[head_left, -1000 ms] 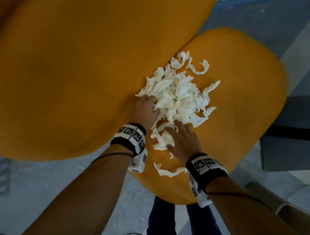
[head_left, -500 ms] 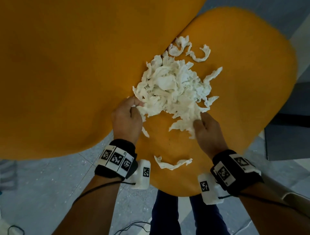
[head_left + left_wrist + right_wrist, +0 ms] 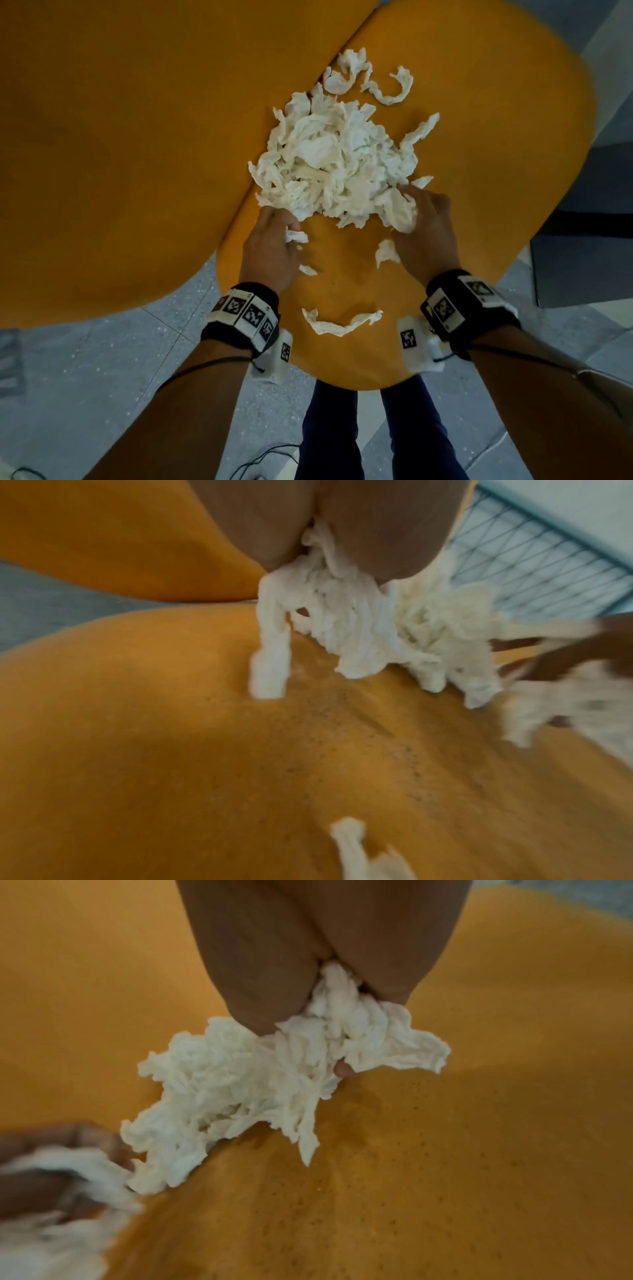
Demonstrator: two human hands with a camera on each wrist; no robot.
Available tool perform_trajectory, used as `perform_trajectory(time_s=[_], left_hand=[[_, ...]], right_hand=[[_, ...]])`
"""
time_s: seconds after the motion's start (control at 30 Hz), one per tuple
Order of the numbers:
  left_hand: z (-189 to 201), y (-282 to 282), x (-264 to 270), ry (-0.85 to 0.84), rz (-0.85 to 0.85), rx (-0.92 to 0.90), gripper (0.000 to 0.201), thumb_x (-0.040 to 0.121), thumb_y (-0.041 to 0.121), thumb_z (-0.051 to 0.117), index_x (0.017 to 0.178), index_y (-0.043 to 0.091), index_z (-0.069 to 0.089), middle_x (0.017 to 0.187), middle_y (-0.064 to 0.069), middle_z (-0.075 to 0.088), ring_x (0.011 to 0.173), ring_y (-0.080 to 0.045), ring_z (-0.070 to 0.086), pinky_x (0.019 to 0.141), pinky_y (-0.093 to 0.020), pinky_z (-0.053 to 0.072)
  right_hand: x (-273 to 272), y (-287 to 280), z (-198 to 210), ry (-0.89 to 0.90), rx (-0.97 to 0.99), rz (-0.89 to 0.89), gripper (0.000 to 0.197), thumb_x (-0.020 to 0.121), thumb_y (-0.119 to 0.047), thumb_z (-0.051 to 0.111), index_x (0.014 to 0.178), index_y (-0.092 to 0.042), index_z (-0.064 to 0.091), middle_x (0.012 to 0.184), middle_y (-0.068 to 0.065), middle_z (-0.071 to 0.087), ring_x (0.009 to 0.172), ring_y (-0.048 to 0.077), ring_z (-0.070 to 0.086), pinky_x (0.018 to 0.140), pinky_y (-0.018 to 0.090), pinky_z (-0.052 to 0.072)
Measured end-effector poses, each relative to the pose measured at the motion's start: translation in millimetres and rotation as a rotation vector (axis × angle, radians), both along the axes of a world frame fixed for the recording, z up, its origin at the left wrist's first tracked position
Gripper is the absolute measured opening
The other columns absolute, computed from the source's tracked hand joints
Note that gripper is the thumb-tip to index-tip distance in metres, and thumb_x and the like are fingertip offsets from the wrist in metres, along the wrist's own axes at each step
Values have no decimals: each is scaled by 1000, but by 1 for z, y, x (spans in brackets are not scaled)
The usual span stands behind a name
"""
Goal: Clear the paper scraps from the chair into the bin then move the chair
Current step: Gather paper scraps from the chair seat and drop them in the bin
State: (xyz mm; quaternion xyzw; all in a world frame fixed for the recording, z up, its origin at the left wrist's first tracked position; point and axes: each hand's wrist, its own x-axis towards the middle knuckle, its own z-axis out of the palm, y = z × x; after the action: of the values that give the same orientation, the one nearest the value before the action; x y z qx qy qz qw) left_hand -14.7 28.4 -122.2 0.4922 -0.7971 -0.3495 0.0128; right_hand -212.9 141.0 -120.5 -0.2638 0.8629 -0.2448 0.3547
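Observation:
A heap of white paper scraps point(image 3: 337, 161) lies on the orange chair seat point(image 3: 496, 154), against the chair back point(image 3: 120, 137). My left hand point(image 3: 274, 233) grips scraps at the heap's near left edge, its fingers curled round them point(image 3: 329, 593). My right hand point(image 3: 416, 219) grips a bunch at the near right edge point(image 3: 342, 1031). Both hands bracket the heap from the near side. Loose strips point(image 3: 342, 322) lie on the seat near my wrists, and others point(image 3: 390, 85) lie beyond the heap. No bin shows in any view.
Grey tiled floor point(image 3: 85, 377) surrounds the chair. A dark mat or panel point(image 3: 582, 267) lies at the right. My legs point(image 3: 359, 428) stand at the seat's front edge. A cable point(image 3: 260, 459) trails on the floor. A wire grid point(image 3: 534, 569) shows behind the seat.
Both hands have spread apart to the heap's two sides and closed on scraps. The heap is bunched tighter. The camera has moved closer over the seat.

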Motion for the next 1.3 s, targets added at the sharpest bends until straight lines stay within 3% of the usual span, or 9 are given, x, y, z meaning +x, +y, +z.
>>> perform_trajectory(time_s=[0.17, 0.33, 0.5, 0.73, 0.87, 0.97, 1.07, 1.17, 1.3], left_hand=[[23, 44, -7, 26, -206, 147, 16, 83, 17, 56, 98, 21, 60, 85, 5, 51, 81, -15, 47, 64, -30, 39], [3, 92, 1, -96, -591, 59, 35, 82, 51, 60, 102, 23, 56, 94, 2, 58, 89, -20, 50, 65, -28, 40], [-8, 94, 11, -111, -697, 50, 32, 74, 30, 77, 99, 19, 60, 96, -7, 60, 91, -30, 56, 76, -39, 53], [2, 61, 8, -133, -423, 201, 40, 76, -2, 70, 104, 23, 58, 122, 0, 53, 93, -23, 61, 74, -32, 55], [9, 43, 3, -15, -154, 200, 42, 76, -17, 52, 90, 19, 66, 97, -2, 68, 88, -18, 63, 80, -31, 53], [21, 35, -12, 42, 40, 167, 32, 82, -11, 50, 87, 16, 65, 81, -2, 69, 68, -7, 61, 60, -15, 49], [30, 31, -30, 100, 186, 134, 14, 91, 15, 50, 89, 17, 64, 65, -4, 63, 54, -15, 55, 49, -26, 44], [30, 33, -46, 48, 118, 90, 13, 96, 32, 50, 91, 24, 58, 57, 7, 54, 47, -6, 49, 48, -22, 34], [24, 37, -60, -73, -52, 151, 16, 91, 32, 59, 106, 32, 55, 74, -1, 66, 56, -17, 57, 50, -26, 42]], right_hand=[[-8, -15, -17, 47, 106, 143, 52, 88, -24, 63, 138, -24, 48, 132, 9, 50, 114, 34, 54, 88, 42, 48], [-15, -10, -19, 17, 115, 90, 25, 91, -28, 58, 106, -11, 67, 105, 15, 62, 97, 33, 58, 76, 37, 43], [-23, 11, -5, -178, 60, -164, 37, 91, -27, 54, 56, -24, 44, 54, -6, 44, 50, 13, 39, 51, 30, 29], [-30, 38, 4, -171, -16, -283, 11, 83, -23, 65, 86, -12, 67, 73, -2, 64, 61, 8, 56, 46, 13, 37], [-33, 42, 8, -214, -136, -329, 25, 81, -8, 62, 103, -20, 60, 85, -5, 64, 70, 3, 58, 57, 15, 44], [-40, 40, 13, -251, -179, -316, 23, 84, -5, 57, 103, -18, 58, 78, -11, 59, 60, -4, 53, 53, 13, 43], [-45, 34, 17, -289, -217, -346, 20, 85, -15, 59, 104, -16, 62, 89, 1, 68, 79, 18, 64, 69, 37, 54], [-48, 30, 23, -420, -224, -419, 20, 80, -25, 76, 96, -17, 67, 90, 0, 73, 85, 17, 70, 76, 36, 59], [-45, 34, 23, -429, -113, -360, 22, 74, -2, 72, 68, -19, 59, 69, 1, 63, 67, 21, 62, 67, 41, 57]])
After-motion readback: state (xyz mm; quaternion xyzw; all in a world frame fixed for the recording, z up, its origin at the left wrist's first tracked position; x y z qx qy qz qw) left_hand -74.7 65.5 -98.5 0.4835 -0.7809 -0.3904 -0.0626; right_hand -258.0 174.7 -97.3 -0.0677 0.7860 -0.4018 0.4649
